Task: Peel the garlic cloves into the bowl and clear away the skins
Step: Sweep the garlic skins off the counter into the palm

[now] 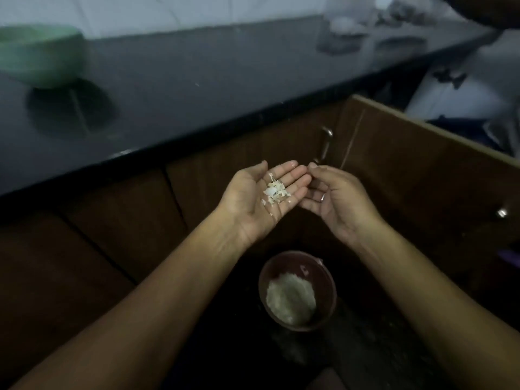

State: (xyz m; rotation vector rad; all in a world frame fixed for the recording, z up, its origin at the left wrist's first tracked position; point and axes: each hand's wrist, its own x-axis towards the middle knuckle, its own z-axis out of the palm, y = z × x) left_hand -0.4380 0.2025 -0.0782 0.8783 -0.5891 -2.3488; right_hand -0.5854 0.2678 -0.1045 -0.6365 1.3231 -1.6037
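Left grip (261, 198) open, palm up, carrying skins (274, 192); right grip (334, 201) slack, empty. Peeling seemingly done; skins undumped above bin (323, 277).

Dim kitchen, grey countertop (197, 66) under a pale wall (168, 9), brown cabinets (112, 220) below — one door (422, 170) open, metal handle (326, 144).

Open gap between the forearms runs down to the bin (326, 277), mouth facing up. Open cabinet door (422, 170) stands just right of the right hand (334, 201), blocking that side. Far: countertop (197, 80) mid-section free, green bowl (42, 57) far left, blurred clutter far right.
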